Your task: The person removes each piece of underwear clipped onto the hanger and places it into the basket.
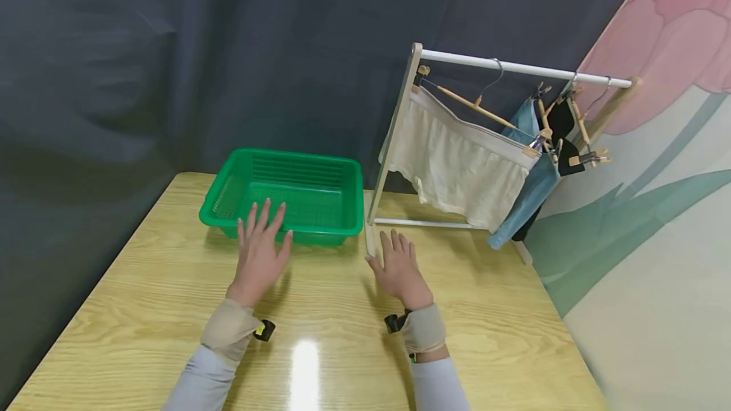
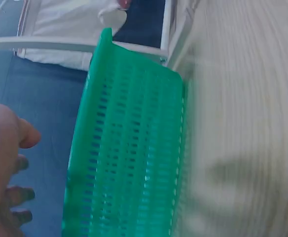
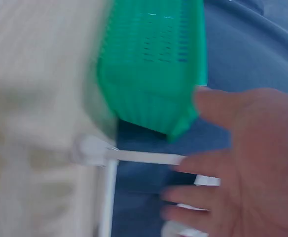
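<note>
My left hand (image 1: 263, 262), fingers spread and holding nothing, reaches over the near rim of a green plastic basket (image 1: 348, 231). The basket's slotted side wall (image 2: 129, 133) fills the middle of the left wrist view. To the right, my right hand (image 1: 401, 271) is held out with straight fingers near the foot of a small clothes rack (image 1: 394, 125). Nothing is in its grip. On the rack, cream shorts (image 1: 462, 163) hang from a wooden clip hanger (image 1: 476, 105). Blue clothing (image 1: 531, 186) and a black garment (image 1: 562, 122) hang behind them.
The wooden table (image 1: 337, 309) carries the basket and rack. A dark curtain (image 1: 285, 49) hangs behind them, and a wall with a painted flower (image 1: 657, 68) stands close on the right. The rack's white lower bar (image 1: 428, 223) runs low behind my right hand.
</note>
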Demonstrator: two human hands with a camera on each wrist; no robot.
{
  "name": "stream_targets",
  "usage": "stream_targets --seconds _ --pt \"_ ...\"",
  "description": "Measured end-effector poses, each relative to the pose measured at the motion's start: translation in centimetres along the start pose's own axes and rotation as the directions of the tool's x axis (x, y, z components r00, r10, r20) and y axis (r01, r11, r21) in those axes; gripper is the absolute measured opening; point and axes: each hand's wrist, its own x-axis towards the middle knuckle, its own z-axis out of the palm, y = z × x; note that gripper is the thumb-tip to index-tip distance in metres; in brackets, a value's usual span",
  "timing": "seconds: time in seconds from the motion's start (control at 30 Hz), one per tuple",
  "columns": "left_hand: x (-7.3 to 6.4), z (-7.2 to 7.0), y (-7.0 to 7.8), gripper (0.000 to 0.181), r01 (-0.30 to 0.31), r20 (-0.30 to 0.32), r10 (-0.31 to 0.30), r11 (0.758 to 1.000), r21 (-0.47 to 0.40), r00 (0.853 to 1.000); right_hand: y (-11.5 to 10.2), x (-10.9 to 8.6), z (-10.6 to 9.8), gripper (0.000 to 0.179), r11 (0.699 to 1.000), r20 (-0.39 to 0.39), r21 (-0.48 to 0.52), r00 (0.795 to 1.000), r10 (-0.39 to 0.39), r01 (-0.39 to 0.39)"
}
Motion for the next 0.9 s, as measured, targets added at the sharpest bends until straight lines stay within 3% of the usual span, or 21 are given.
stream_targets --seconds 0.13,0.23,0.37,0.5,0.6,0.7,0.9 --pt "1.4 -0.1 0.5 0.051 -0.078 -0.046 0.073 0.988 -0.132 0.996 0.3 -0.4 -2.4 0.059 0.999 0.123 0.014 0.991 0.05 -0.052" --pt "2.3 -0.1 1.0 0.043 -0.133 -0.067 0.123 0.977 -0.168 0.99 1.1 -0.9 -4.7 0.06 0.994 0.205 0.053 0.975 0.085 -0.098" --pt "3.4 0.1 1.9 0.039 -0.16 -0.044 0.154 0.967 -0.197 0.987 2.3 -1.4 -8.3 0.059 0.994 0.205 0.082 0.978 0.051 -0.069" --pt "4.9 0.6 2.9 0.038 -0.146 -0.002 0.153 0.939 -0.31 0.988 3.0 -1.0 -12.7 0.051 0.996 0.051 0.079 0.998 -0.044 0.039" --pt "6.1 1.2 3.8 0.038 -0.124 0.028 0.146 0.913 -0.389 0.989 3.2 -0.3 -16.0 0.045 0.995 -0.116 0.048 0.99 -0.079 0.085" --pt "7.3 2.0 4.8 0.037 -0.092 0.065 0.136 0.885 -0.455 0.989 3.2 0.5 -18.9 0.041 0.996 -0.28 -0.012 0.956 -0.09 0.09" --pt "9.9 3.9 7.0 0.035 -0.017 0.129 0.105 0.833 -0.552 0.986 3.4 2.6 -23.4 0.041 0.982 -0.507 -0.183 0.851 -0.137 0.049"
